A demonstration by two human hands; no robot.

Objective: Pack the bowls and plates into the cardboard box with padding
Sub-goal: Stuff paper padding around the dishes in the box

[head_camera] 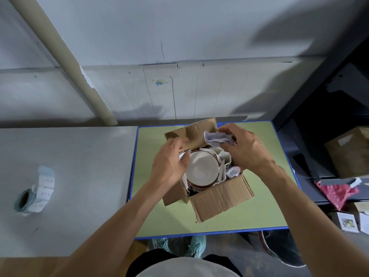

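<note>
Padding step, I'd say: the right hand point(245, 148) grips crumpled white paper point(216, 137) above the open brown cardboard box point(221, 196), the left hand point(169, 162) rests loose-fingered beside the round white bowl point(201, 168); next, wedge it into a gap.

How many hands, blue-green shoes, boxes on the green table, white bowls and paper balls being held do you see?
Hands: 2, the left hand and the right hand
Blue-green shoes: 2
Cardboard box on the green table: 1
White bowl in the box: 1
Paper ball in the right hand: 1
Total: 7
</note>
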